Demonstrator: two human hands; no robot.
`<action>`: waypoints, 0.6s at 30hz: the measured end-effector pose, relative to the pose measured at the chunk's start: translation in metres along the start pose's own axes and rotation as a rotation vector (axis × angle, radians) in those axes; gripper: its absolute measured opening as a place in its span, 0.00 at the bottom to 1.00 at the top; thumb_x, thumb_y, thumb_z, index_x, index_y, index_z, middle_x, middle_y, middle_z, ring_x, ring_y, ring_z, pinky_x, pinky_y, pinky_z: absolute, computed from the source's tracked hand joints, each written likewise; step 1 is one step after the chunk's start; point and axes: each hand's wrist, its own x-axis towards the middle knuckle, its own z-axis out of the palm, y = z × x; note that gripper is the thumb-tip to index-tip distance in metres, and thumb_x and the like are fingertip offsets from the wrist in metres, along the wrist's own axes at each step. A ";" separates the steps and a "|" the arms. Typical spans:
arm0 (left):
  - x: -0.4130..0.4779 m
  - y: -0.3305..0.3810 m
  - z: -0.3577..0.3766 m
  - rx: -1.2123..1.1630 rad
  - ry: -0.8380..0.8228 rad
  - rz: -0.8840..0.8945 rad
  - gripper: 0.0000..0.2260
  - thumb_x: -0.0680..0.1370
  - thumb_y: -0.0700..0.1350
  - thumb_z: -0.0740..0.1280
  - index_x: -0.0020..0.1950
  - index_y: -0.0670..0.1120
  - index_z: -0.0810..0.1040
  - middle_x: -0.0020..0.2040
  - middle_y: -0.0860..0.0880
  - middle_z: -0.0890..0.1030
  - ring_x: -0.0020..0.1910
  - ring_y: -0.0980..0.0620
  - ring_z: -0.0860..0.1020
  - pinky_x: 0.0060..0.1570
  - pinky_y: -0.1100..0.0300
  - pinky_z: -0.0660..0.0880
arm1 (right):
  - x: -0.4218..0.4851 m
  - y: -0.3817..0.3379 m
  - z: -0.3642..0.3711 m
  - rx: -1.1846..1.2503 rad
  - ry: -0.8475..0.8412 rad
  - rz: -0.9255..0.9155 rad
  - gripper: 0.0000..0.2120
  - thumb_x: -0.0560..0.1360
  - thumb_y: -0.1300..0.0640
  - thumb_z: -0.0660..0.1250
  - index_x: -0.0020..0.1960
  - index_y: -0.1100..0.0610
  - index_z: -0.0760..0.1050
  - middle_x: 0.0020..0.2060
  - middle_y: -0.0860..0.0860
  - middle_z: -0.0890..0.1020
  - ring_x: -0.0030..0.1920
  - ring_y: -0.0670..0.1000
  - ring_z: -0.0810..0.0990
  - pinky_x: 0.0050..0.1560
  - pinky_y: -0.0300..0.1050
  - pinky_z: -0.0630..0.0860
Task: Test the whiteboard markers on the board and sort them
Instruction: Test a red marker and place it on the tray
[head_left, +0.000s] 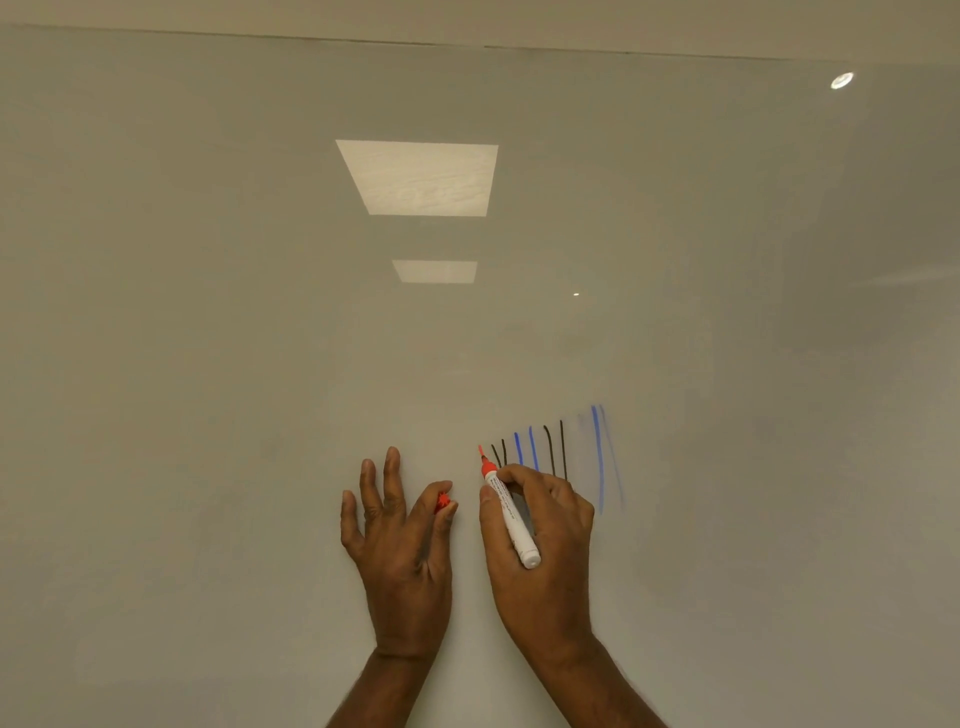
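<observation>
My right hand (540, 525) gripping marker (511, 514) — tip at board (208, 312), left hand (400, 545) pinching cap (442, 500), other fingers splayed

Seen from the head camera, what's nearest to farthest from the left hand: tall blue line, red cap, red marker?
1. red cap, pinched in the left hand.
2. red marker, just right, in the right hand.
3. tall blue line, farthest right.
</observation>
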 end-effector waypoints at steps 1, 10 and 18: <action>0.000 0.000 0.000 0.005 0.001 0.003 0.22 0.85 0.58 0.56 0.63 0.46 0.83 0.77 0.43 0.68 0.81 0.43 0.60 0.79 0.42 0.51 | -0.005 0.004 -0.002 -0.007 0.003 0.000 0.25 0.77 0.31 0.54 0.60 0.49 0.71 0.47 0.52 0.82 0.46 0.49 0.77 0.50 0.42 0.74; -0.002 0.000 0.002 0.028 0.016 0.025 0.22 0.85 0.58 0.56 0.63 0.46 0.83 0.77 0.43 0.68 0.81 0.44 0.60 0.78 0.41 0.52 | -0.047 0.033 -0.015 -0.125 -0.039 0.013 0.31 0.77 0.30 0.50 0.53 0.54 0.77 0.39 0.56 0.85 0.47 0.50 0.77 0.41 0.52 0.80; -0.003 -0.002 0.003 0.015 0.019 0.034 0.21 0.85 0.57 0.57 0.62 0.45 0.83 0.77 0.43 0.68 0.80 0.42 0.61 0.78 0.38 0.54 | -0.001 -0.009 -0.007 0.039 -0.067 0.021 0.25 0.76 0.29 0.54 0.61 0.45 0.72 0.51 0.45 0.78 0.49 0.50 0.78 0.52 0.35 0.71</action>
